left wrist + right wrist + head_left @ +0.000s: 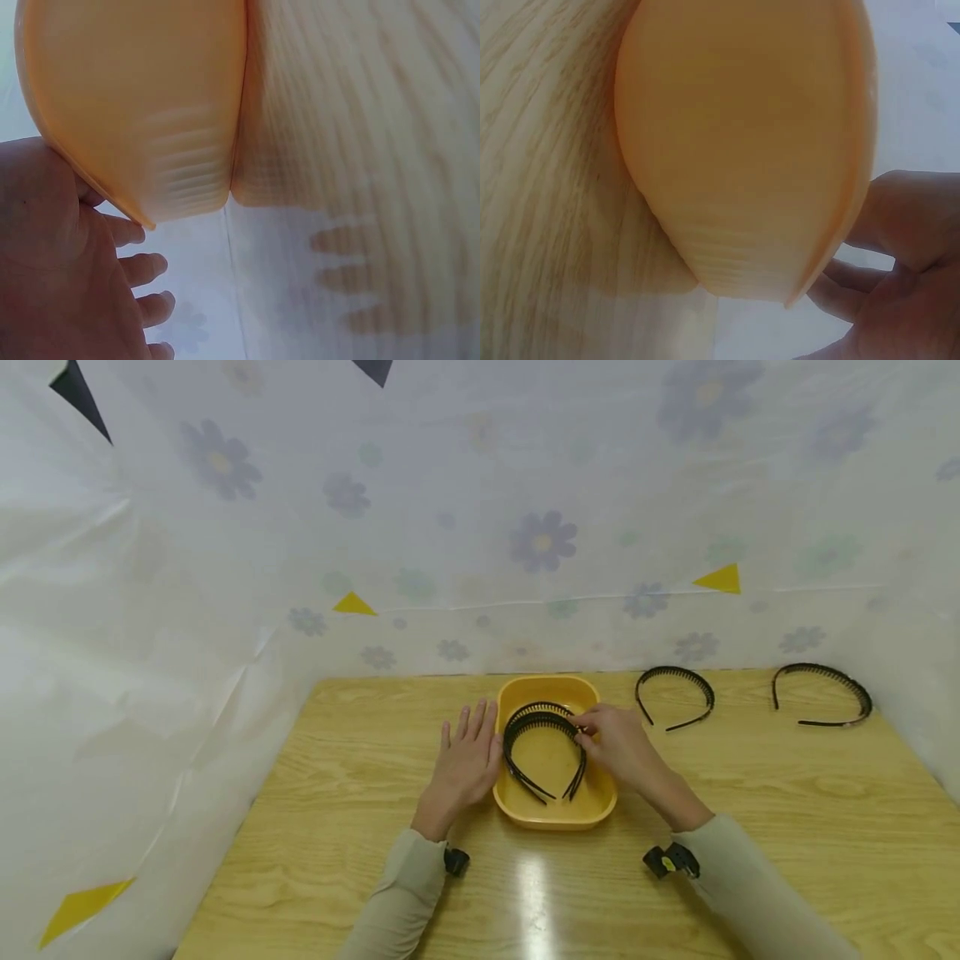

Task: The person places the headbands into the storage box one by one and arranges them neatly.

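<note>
Black toothed headbands point(542, 719), at least two and overlapping, are in a yellow plastic basin point(557, 820), open ends facing me. My right hand point(621, 748) reaches over the basin's right rim and pinches a headband at its upper right side. The fingertips partly cover that spot. My left hand point(467, 763) lies along the left rim with its fingers straight, touching the basin's edge. In the left wrist view the basin's outer wall point(142, 90) fills the upper left. The right wrist view shows the other side wall point(742, 135); the headbands are hidden there.
Two more black headbands lie on the wooden table point(360, 860) to the right: a nearer headband point(708, 695) and a farther headband point(862, 697) near the right edge. A flower-patterned sheet point(450, 527) hangs behind the table and along its left side.
</note>
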A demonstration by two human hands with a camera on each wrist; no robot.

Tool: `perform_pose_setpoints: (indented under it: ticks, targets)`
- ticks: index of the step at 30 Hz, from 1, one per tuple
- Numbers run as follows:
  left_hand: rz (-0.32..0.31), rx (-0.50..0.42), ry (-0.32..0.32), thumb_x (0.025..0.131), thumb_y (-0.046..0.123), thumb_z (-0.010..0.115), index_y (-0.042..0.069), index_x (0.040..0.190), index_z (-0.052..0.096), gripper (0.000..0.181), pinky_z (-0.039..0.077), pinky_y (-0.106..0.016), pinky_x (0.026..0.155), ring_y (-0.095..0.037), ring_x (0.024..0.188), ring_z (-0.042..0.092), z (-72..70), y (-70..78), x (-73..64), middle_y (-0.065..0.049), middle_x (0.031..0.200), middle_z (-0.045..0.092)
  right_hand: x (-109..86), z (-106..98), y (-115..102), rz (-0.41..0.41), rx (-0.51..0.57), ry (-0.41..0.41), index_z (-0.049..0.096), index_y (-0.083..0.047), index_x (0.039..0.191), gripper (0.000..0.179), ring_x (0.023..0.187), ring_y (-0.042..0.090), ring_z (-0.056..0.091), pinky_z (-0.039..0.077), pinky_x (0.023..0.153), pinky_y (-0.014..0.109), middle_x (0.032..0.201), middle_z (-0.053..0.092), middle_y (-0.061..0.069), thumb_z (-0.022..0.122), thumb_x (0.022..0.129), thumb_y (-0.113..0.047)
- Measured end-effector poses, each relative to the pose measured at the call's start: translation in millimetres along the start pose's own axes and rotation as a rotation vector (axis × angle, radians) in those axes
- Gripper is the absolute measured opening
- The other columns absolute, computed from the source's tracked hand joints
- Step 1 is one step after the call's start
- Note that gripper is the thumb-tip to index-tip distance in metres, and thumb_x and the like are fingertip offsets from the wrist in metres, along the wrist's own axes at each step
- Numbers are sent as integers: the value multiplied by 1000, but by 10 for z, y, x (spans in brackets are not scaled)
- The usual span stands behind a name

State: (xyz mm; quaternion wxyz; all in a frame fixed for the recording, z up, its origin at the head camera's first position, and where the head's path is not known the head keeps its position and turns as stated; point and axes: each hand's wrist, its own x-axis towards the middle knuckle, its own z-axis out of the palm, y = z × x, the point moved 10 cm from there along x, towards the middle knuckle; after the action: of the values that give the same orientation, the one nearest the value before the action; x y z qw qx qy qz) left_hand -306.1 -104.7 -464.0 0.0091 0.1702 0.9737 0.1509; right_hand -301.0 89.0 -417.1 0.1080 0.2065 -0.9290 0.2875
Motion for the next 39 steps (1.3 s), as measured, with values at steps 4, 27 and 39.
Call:
perform_pose_setpoints:
  ticks: [4,27,39]
  targets:
    - [0,-10,-5,113,38,18,16,167,8,59,4,-61,123,-32,157,3,-19,13,-12,-4,172,5,-10,-4,10,19,41,-9,77,2,116,27,84,29,71,53,67,38,106,73,18,75,90,3]
    - [-3,-2,-23,114,37,18,16,167,5,59,3,-61,123,-31,157,1,-33,23,-26,-5,172,5,65,139,-140,-23,-203,-108,78,6,110,20,74,27,67,56,64,42,91,72,18,74,90,3]
    - [-5,-2,-24,114,38,17,18,167,2,58,3,-61,123,-29,157,-1,11,-6,8,-3,172,2,81,224,-102,-5,-192,-137,76,8,108,18,75,28,66,56,64,39,88,70,17,73,91,4]
